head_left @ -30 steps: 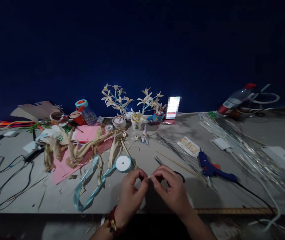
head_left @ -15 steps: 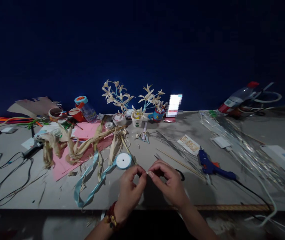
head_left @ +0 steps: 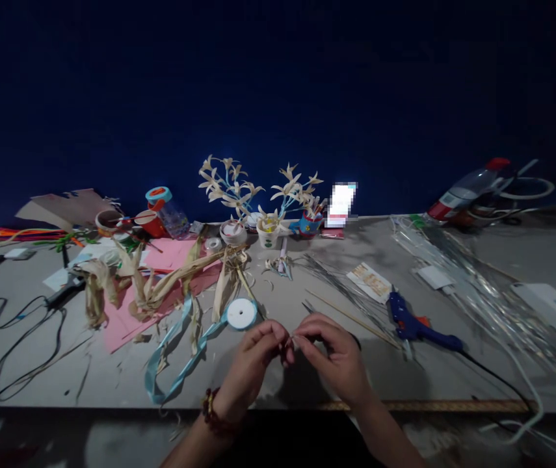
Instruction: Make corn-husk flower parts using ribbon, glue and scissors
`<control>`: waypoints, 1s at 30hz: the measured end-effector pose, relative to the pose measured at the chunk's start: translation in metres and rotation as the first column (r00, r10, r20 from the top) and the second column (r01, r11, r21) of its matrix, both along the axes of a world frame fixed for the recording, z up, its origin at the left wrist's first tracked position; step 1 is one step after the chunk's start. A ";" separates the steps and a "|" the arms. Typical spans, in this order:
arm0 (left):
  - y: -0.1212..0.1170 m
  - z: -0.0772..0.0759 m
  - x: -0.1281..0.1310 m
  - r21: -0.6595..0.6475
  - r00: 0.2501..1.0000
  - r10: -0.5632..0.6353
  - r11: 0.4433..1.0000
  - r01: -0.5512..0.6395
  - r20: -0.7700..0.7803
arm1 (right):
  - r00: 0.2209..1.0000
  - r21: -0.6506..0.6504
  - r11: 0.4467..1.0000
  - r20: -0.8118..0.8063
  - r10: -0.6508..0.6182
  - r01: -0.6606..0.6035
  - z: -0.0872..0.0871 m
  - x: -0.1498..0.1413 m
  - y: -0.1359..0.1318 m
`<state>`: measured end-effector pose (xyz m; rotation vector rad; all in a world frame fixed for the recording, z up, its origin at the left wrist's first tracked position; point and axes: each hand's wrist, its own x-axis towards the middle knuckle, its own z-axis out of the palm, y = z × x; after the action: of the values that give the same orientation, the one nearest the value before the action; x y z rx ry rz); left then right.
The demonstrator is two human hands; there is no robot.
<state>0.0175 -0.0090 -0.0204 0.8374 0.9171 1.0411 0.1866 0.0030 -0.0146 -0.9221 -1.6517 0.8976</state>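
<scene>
My left hand and my right hand meet fingertip to fingertip above the front of the table. Both are closed in a pinch, and what lies between the fingers is too small to make out. Just beyond my left hand sits a white spool with light blue ribbon trailing from it to the left. A pair of scissors is partly hidden beneath my right hand. Farther back, pale husk flowers on blue stems stand in small cups.
Dried corn husks lie over pink paper on the left. To the right are a blue glue gun, thin wires, a wooden stick and a white power strip. A lit phone leans at the back.
My left hand has turned, its fingers now curling more at the tips. Both hands stay close together in nearly the same place. Objects on the table have not moved.
</scene>
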 end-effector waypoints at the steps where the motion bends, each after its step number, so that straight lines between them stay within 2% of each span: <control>1: 0.001 0.000 0.000 -0.064 0.997 -0.030 0.997 0.035 0.075 | 1.000 -0.003 1.000 -0.010 0.024 -0.024 -0.001 0.001 0.000; 4: 0.002 -0.002 0.000 -0.139 0.981 -0.104 0.982 0.128 0.164 | 0.997 0.023 0.997 -0.026 0.072 -0.072 -0.003 0.003 0.001; 8: -0.001 -0.003 -0.001 -0.134 0.971 -0.161 0.973 0.186 0.178 | 0.995 0.007 0.996 -0.029 0.093 -0.093 -0.006 0.004 0.001; 10: -0.003 -0.003 -0.001 -0.081 0.989 -0.103 0.990 0.112 0.102 | 0.996 -0.076 0.994 -0.041 0.080 -0.083 -0.008 0.004 -0.001; 13: -0.008 -0.001 -0.002 0.103 0.992 0.050 0.994 -0.038 -0.115 | 0.991 -0.262 0.960 -0.114 0.072 -0.100 -0.013 0.002 -0.006; 15: -0.010 0.000 -0.003 0.206 0.967 0.114 0.976 -0.066 -0.230 | 0.977 -0.363 0.925 -0.207 0.041 -0.115 -0.018 0.000 -0.009; 18: -0.012 0.001 -0.003 0.293 0.930 0.162 0.954 -0.062 -0.330 | 0.946 -0.433 0.895 -0.321 -0.044 -0.105 -0.025 -0.003 -0.012; 21: -0.012 -0.002 -0.002 0.302 0.920 0.182 0.951 -0.074 -0.347 | 0.949 -0.435 0.894 -0.313 -0.039 -0.107 -0.026 -0.006 -0.013; 25: -0.011 -0.005 0.000 0.306 0.913 0.172 0.951 -0.056 -0.369 | 0.968 -0.351 0.934 -0.249 -0.020 -0.071 -0.020 -0.005 -0.012; 30: -0.008 -0.001 -0.003 0.424 0.898 0.163 0.905 0.028 -0.407 | 0.992 -0.297 0.951 -0.117 0.055 -0.088 -0.010 0.000 -0.006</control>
<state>0.0149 -0.0165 -0.0212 1.4550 1.1196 1.1576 0.1862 -0.0028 -0.0247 -1.0046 -1.4871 1.2538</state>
